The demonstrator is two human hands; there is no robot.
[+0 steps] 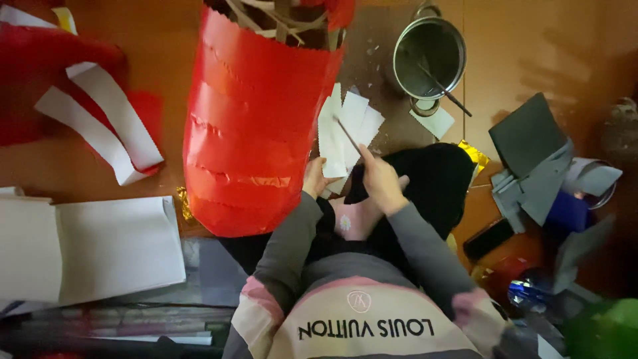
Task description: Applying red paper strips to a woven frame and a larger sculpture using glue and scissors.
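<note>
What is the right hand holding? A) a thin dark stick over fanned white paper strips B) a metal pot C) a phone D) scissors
A: the right hand grips a thin dark stick angled across the white paper strips, which the left hand touches from below.

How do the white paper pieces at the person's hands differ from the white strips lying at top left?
The white paper pieces are short, fanned in a stack and held by the left hand; the white strips are long and lie loose on red paper, untouched. The right hand holds a thin stick over the pieces; nothing is near the strips. Both are plain white paper.
</note>
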